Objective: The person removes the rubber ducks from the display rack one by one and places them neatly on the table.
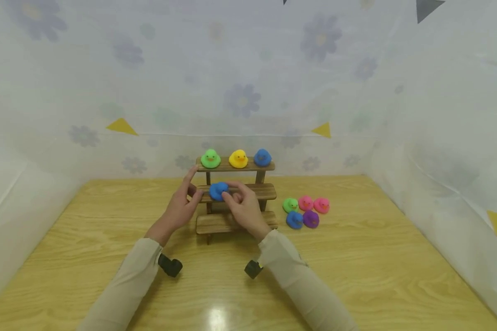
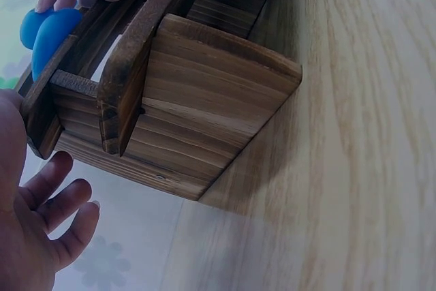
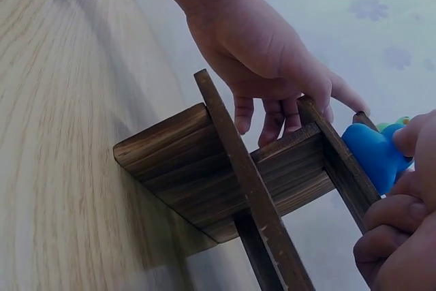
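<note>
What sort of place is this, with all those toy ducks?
Probably a makeshift filming booth: pale sheeting walls the wooden tabletop on three sides, and the person has wrist-worn black devices, perhaps cameras.

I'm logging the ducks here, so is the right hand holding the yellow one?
No, the right hand pinches a blue duck at the middle shelf, while the yellow duck sits on the top shelf.

Beige sleeves (image 1: pixel 128 276) meet black wrist devices (image 1: pixel 171 266), probably small cameras.
</note>
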`<state>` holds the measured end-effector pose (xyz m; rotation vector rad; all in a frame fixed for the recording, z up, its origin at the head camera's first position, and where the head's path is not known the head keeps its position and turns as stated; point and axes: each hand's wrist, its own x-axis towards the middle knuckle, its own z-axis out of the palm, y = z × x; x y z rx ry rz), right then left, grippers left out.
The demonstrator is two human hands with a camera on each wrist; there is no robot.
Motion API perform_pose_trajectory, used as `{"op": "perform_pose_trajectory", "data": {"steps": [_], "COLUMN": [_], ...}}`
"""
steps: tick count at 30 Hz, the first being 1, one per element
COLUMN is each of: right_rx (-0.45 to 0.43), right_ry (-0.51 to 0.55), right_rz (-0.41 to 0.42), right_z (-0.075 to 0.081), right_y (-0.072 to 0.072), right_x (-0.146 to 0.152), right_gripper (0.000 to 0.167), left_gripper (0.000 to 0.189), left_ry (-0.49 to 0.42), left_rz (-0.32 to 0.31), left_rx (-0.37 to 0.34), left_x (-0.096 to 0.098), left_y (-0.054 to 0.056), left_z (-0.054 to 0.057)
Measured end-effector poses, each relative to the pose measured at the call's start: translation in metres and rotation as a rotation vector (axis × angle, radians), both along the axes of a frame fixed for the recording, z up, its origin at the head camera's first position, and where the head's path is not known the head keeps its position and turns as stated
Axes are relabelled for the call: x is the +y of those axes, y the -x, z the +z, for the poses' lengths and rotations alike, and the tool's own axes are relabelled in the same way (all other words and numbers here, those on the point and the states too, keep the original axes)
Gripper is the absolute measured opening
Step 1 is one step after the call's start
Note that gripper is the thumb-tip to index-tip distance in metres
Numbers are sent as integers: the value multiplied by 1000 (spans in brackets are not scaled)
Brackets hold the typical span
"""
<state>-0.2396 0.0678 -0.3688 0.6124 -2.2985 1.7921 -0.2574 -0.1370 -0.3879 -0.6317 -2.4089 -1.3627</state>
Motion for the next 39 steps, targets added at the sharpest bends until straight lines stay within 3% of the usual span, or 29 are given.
{"op": "perform_pose_trajectory", "data": {"steps": [6,10,16,35,39], "right_rx": [45,73,36,117,98], "right_ry": [-27,-38,-39,-39,-52], "right_rz": [-20,-13,-18,-56,-69], "right_z": [-3,10,24,22,21], "right_y": [-2,-13,-23,-23,-23], "right_x": [5,5,7,25,30], "right_gripper": [31,30,32,28,29], "left_gripper": [62,63,64,64,64], "left_ry": [9,7,8,17,25], "left_rz": [-1,1,-9,-6,-6], "left_rx": [18,24,30,2,-6], "left_x": [0,0,1,-1,-1], "left_y": [1,3,3,0,-1], "left_z": [-2,-2,-1,1,2]}}
